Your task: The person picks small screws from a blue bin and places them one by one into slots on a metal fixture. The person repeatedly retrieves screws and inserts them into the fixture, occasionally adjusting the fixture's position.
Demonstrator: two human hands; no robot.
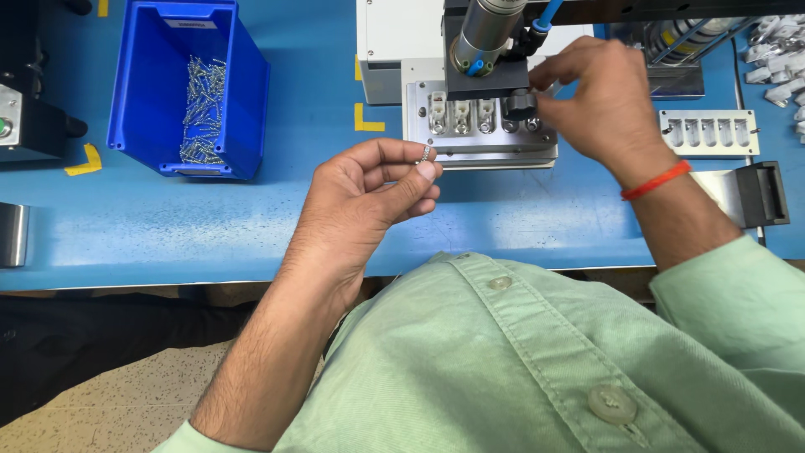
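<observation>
The left hand [369, 197] pinches a small silver screw [426, 154] between thumb and forefinger above the tabletop's [168, 226] near edge; the right hand [599, 101] closes its fingertips on a black knob [521, 104] at the metal fixture [482, 126] towards the far edge

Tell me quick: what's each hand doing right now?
Left hand: closed, pinching a small screw between thumb and fingers.
Right hand: fingers closed on a black knob at the fixture.

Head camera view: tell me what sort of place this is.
Likely a factory assembly station: a blue bin of small screws, a metal fixture holding white parts under a press-like machine, on a blue workbench.
</observation>
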